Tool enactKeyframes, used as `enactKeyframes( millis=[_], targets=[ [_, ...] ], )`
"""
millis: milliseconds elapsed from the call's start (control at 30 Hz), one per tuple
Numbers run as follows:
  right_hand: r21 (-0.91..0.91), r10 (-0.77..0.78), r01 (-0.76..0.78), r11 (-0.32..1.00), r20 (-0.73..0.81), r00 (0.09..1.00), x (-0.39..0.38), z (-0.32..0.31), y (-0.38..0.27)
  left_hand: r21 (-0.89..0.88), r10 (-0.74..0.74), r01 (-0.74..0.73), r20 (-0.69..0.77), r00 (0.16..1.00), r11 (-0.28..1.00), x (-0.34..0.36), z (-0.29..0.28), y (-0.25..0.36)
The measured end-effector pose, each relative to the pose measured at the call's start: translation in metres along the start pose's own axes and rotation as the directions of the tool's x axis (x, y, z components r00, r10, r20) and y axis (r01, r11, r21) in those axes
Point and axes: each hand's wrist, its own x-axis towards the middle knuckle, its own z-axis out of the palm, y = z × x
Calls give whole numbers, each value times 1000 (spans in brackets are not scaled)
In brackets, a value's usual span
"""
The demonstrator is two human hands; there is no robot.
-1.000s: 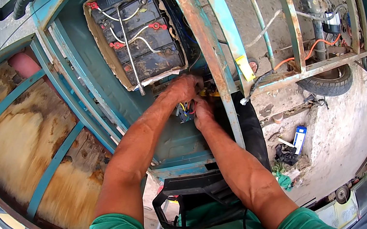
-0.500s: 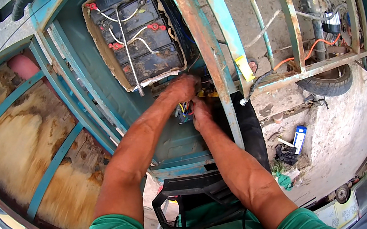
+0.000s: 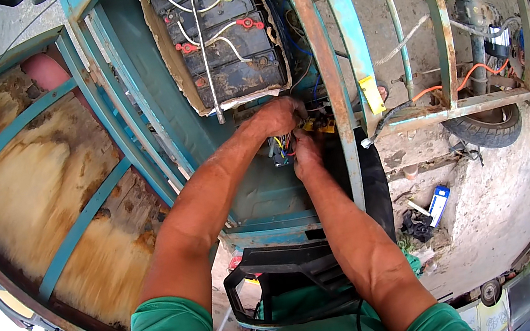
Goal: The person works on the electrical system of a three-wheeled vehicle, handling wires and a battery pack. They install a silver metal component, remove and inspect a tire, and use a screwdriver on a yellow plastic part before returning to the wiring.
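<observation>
Both my hands are down in the blue-green metal compartment (image 3: 256,195), close together over a bundle of thin coloured wires (image 3: 284,142). My left hand (image 3: 278,116) is closed, its fingertips in shadow, so what it grips is hidden. Just below it, my right hand (image 3: 306,152) closes against the right side of the wires, fingers partly hidden. The wires come out by a small metal-looking box (image 3: 282,157). Right of my hands lies a yellow part (image 3: 320,126). Beyond them, a carton (image 3: 169,62) holds several black batteries (image 3: 229,44) joined by white cables, with a metal rod (image 3: 205,55) across the top.
A rusty blue frame (image 3: 327,69) rises close to my right arm. On the left lies a stained wooden panel (image 3: 26,179) with blue bars. A black plastic frame (image 3: 282,262) is near my body. A wheel (image 3: 485,128) and a blue-white box (image 3: 439,204) are at right.
The view has shifted, so the whole scene sits further right and the near compartment slightly lower. My hands stay together at the wires, with only small finger movement.
</observation>
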Motion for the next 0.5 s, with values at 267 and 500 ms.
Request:
enactKeyframes(
  millis=[267, 500],
  targets=[
    [93, 20, -16, 995, -36, 999, -10, 8, -12, 126, -87, 90, -32, 996, 988, 2, 1, 2],
    [34, 147, -146, 989, -48, 988, -11, 6, -20, 141, -76, 77, -15, 997, 987, 2, 1, -2]
  ],
)
